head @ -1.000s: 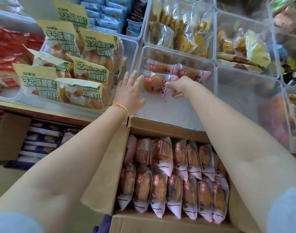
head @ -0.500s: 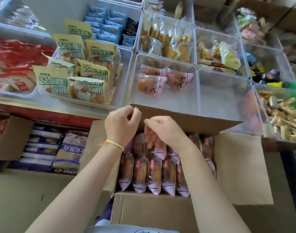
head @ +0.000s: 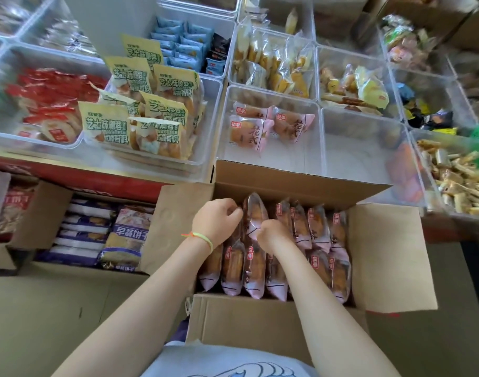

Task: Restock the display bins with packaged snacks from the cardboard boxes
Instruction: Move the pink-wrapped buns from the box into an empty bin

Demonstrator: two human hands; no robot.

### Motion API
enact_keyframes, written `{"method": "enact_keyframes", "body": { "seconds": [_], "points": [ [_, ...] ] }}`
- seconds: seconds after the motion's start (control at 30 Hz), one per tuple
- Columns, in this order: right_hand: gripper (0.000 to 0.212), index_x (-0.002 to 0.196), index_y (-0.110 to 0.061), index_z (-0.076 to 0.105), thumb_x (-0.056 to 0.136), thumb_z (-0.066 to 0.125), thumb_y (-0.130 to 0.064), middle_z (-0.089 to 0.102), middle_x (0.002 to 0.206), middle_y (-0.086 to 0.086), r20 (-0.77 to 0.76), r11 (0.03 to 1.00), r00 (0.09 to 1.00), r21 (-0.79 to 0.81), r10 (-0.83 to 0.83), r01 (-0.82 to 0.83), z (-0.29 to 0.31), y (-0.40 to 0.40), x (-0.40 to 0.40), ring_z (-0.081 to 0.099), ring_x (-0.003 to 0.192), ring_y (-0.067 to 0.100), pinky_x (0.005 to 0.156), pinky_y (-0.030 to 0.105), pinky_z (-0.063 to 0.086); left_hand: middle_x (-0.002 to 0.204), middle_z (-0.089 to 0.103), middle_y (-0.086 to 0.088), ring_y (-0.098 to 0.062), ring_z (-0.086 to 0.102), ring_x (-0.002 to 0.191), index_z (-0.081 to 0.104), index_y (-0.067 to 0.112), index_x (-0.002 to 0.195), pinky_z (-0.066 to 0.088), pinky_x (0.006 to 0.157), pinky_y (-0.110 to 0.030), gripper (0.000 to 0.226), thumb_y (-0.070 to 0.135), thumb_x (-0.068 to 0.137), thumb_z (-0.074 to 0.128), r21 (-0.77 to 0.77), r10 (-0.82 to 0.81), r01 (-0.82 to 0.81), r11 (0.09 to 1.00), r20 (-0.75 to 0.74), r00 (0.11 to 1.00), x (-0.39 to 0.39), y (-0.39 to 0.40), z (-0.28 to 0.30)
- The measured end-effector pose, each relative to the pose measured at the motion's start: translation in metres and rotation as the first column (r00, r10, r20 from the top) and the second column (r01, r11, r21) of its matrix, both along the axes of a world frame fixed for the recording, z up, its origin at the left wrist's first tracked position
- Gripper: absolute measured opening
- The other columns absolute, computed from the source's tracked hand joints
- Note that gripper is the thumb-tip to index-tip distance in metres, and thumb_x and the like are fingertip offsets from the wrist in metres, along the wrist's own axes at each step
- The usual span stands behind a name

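An open cardboard box [head: 391, 257] in front of me holds several pink-and-clear packs of bread [head: 318, 229] standing in rows. My left hand [head: 215, 223] and my right hand [head: 273, 235] are both inside the box, fingers curled on one raised bread pack [head: 253, 213] between them. Beyond the box stands a clear display bin [head: 271, 156] with three of the same pink packs [head: 246, 134] lying at its back. The bin to its right [head: 361, 151] shows a bare floor.
Left of the target bin, a bin of yellow-labelled packs [head: 151, 115] and one of red packs [head: 47, 104]. Further bins hold blue packs [head: 178, 47], yellow pastries [head: 271, 66] and wrapped sticks [head: 456, 178]. Another open box [head: 42, 213] of packs sits lower left.
Both hands drew back from the display bin, where they left a pink pack, and came down into the cardboard box, where they now grip another pack.
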State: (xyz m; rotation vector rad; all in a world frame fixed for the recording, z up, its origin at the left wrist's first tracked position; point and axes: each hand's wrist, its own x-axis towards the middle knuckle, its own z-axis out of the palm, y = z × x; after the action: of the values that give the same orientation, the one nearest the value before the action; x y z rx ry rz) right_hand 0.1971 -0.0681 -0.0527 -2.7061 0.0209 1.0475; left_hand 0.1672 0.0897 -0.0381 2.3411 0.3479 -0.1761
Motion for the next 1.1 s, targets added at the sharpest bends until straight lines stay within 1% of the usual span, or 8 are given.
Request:
{"method": "enact_keyframes", "body": {
  "seconds": [0.07,0.27,0.37,0.6,0.7,0.83,0.97,1.1],
  "points": [
    [0.025,0.07,-0.015,0.053,0.095,0.048,-0.016,0.053,0.109,0.01,0.076,0.988,0.997,0.155,-0.018,0.006,0.019,-0.008,-0.001,0.054,0.085,0.026,0.067,0.029,0.043,0.092,0.064,0.001,-0.021,0.06,0.091,0.067,0.023,0.092,0.05,0.082,-0.035,0.015,0.034,0.084,0.06,-0.091,-0.014,0.009,0.996,-0.049,0.999,0.001,0.007,-0.003],
    [0.026,0.067,-0.014,0.05,0.09,0.062,-0.017,0.05,0.069,-0.007,0.094,0.83,0.989,0.556,-0.115,0.044,0.106,-0.047,0.008,0.044,0.062,0.009,0.064,0.033,0.047,0.124,0.056,0.014,-0.001,0.055,0.111,0.04,0.03,0.138,0.042,0.095,-0.016,0.084,0.043,0.07,0.086,-0.476,-0.037,0.038,0.879,0.01,0.999,0.009,0.022,0.024],
    [0.022,0.074,-0.012,0.051,0.094,0.059,-0.016,0.06,0.076,-0.004,0.114,0.703,0.963,0.705,-0.245,0.096,0.131,-0.059,0.02,0.058,0.076,0.017,0.082,0.042,0.054,0.115,0.067,0.008,-0.006,0.064,0.099,0.057,0.036,0.123,0.048,0.089,-0.018,0.066,0.036,0.066,0.09,-0.672,-0.173,0.172,0.72,0.067,0.983,0.016,0.025,0.058],
    [0.042,0.109,-0.013,0.054,0.089,0.064,-0.049,0.072,0.092,0.008,0.027,0.472,0.92,0.864,-0.391,0.176,0.16,-0.043,0.045,0.071,0.084,0.021,0.066,0.034,0.056,0.097,0.075,-0.003,-0.018,0.07,0.089,0.075,0.019,0.099,0.056,0.084,-0.037,0.038,0.04,0.068,0.081,-0.761,0.028,0.147,0.631,0.211,0.977,0.038,0.024,0.099],
    [0.054,0.117,-0.024,0.062,0.074,0.071,-0.056,0.075,0.101,-0.004,0.063,0.577,0.97,0.812,-0.234,0.086,0.174,-0.032,0.06,0.071,0.087,0.007,0.062,0.019,0.05,0.092,0.074,-0.004,-0.018,0.068,0.086,0.076,0.017,0.095,0.055,0.085,-0.044,0.035,0.042,0.071,0.081,-0.735,0.037,0.157,0.66,0.241,0.97,0.054,0.033,0.109],
    [0.045,0.114,-0.011,0.067,0.077,0.082,-0.033,0.066,0.08,-0.008,0.183,0.553,0.925,0.833,-0.333,0.034,0.184,-0.016,0.099,0.058,0.058,-0.006,0.05,0.009,0.04,0.08,0.068,0.018,-0.001,0.063,0.078,0.067,0.03,0.097,0.05,0.072,-0.018,0.022,0.033,0.08,0.081,-0.653,0.044,0.188,0.734,0.322,0.946,0.082,0.044,0.117],
    [0.027,0.094,-0.019,0.067,0.075,0.087,-0.024,0.067,0.084,0.0,0.274,0.598,0.856,0.8,-0.439,0.051,0.164,0.001,0.157,0.067,0.076,0.014,0.056,0.022,0.05,0.111,0.067,0.008,-0.009,0.062,0.108,0.062,0.02,0.125,0.047,0.092,-0.023,0.03,0.029,0.096,0.061,-0.371,0.192,-0.084,0.925,0.263,0.946,0.12,0.062,0.085],
    [0.046,0.112,-0.017,0.066,0.071,0.088,-0.014,0.064,0.097,0.008,0.171,0.72,0.903,0.668,-0.395,0.188,0.106,0.017,0.211,0.067,0.078,0.022,0.053,0.027,0.052,0.152,0.04,-0.009,-0.021,0.034,0.142,0.048,0.009,0.143,0.023,0.115,-0.029,0.048,0.016,0.096,0.055,-0.034,-0.015,0.016,0.999,0.007,1.0,0.144,0.069,0.025]
  ]
}}
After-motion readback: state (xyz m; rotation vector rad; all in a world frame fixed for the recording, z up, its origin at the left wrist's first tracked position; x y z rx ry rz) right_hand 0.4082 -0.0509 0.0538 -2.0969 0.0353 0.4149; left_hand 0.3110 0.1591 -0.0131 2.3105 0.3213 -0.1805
